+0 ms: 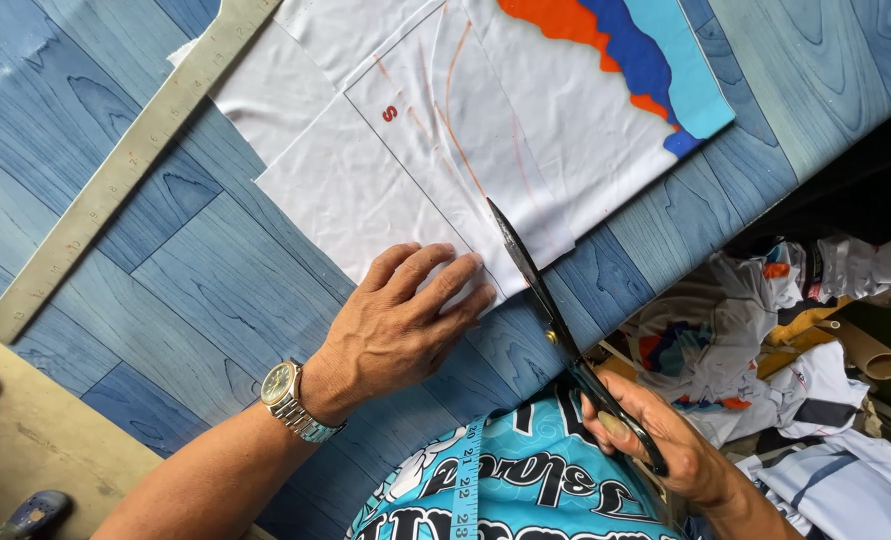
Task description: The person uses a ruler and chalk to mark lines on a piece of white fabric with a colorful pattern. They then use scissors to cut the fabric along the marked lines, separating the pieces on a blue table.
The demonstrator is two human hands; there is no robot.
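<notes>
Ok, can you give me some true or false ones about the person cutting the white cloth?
1. The right hand holds black scissors. True.
2. The left hand lies flat on the white cloth. True.
3. The left hand wears a glove. False: it is bare, with a wristwatch on the wrist.
4. The scissors lie closed at the far end of the table. False: they are in the right hand, blades at the cloth's near edge.
5. A long metal ruler lies to the left of the cloth. True.
6. The tabletop is plain red. False: it has a blue wood-grain pattern.
</notes>
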